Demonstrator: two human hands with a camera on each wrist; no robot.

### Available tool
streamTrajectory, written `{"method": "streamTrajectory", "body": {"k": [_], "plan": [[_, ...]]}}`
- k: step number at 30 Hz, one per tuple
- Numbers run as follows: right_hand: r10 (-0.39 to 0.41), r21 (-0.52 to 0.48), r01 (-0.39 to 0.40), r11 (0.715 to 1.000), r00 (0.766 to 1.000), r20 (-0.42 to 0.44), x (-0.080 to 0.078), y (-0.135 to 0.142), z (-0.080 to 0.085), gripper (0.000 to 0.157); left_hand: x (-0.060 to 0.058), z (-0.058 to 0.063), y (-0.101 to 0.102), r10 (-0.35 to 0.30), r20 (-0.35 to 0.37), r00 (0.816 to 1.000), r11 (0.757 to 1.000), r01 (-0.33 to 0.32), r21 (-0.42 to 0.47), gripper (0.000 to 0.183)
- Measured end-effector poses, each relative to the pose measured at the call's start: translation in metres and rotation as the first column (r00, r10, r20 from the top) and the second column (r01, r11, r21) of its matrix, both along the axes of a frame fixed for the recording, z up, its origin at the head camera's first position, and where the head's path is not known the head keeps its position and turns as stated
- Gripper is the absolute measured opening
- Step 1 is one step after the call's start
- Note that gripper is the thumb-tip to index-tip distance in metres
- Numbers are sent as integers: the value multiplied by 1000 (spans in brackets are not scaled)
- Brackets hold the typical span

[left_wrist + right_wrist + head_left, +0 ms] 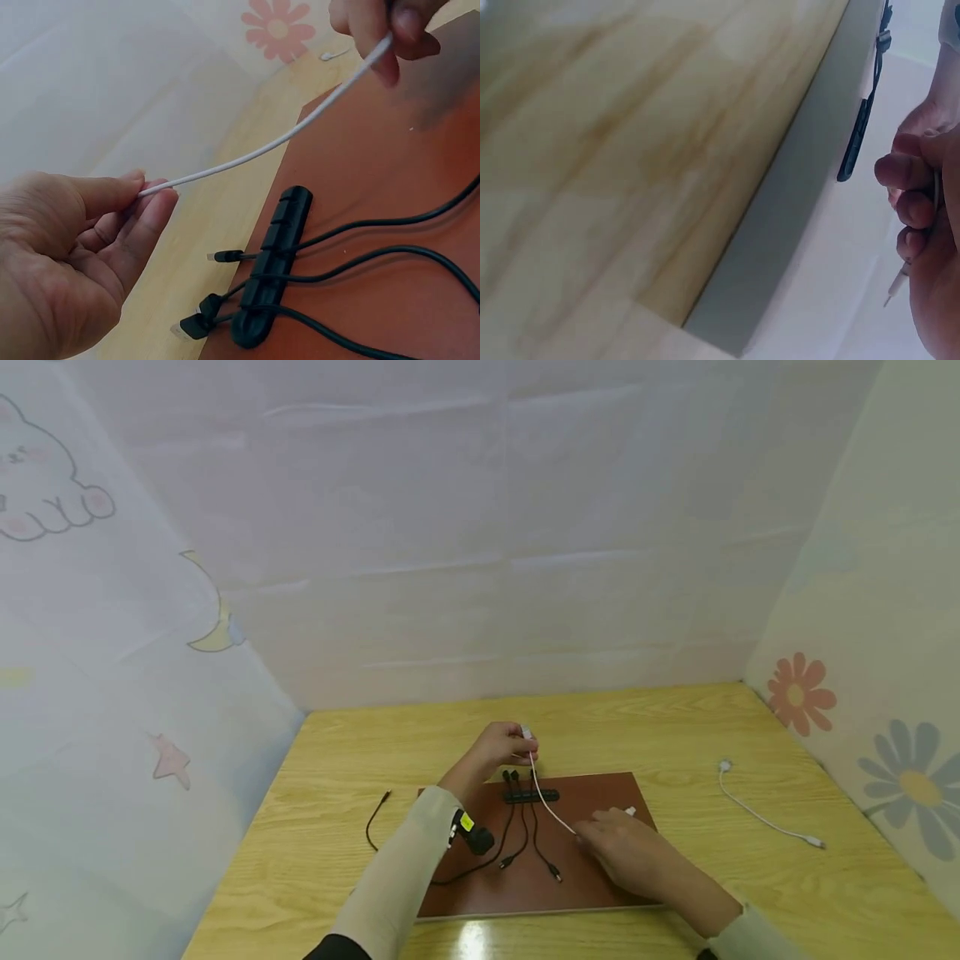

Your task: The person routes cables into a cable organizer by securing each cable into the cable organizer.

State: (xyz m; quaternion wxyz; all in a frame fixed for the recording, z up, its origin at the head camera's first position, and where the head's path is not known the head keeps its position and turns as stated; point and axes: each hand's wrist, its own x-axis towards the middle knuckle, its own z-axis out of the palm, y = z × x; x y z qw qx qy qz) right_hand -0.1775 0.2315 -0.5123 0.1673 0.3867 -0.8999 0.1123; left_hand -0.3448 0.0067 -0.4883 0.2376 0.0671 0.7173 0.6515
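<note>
A white cable [546, 803] runs in a slack curve between both hands, above the brown board [600, 893]. My left hand [502, 746] pinches it near one end, and a plug [527, 732] sticks up past the fingers. Further along, my right hand [628, 853] holds the cable in curled fingers; the other white plug [900, 282] pokes out beside them in the right wrist view. Between the hands lies a black cable organizer [276, 251] with several slots. Three black cables [375, 223] sit in slots, their plugs [193, 325] over the board's far edge.
A separate white cable [765, 821] lies on the wooden table [697, 727] to the right. On the left, a loose black cable [371, 828] is partly hidden by my left sleeve. Printed sheets [450, 527] stand around the table's back and sides.
</note>
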Motion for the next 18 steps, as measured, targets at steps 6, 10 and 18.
{"method": "streamTrajectory", "body": {"k": [6, 10, 18], "plan": [[3, 31, -3, 1000, 1000, -2, 1, 4, 5, 8, 1, -2, 1, -69, -14, 997, 998, 69, -6, 10], [95, 54, -92, 994, 994, -47, 1, 4, 7, 15, 4, -3, 4, -108, -53, 993, 993, 105, -52, 13], [170, 25, -170, 985, 985, 22, 3, -1, 8, 20, 10, -5, 10, -132, -149, 980, 967, 94, -237, 8]]}}
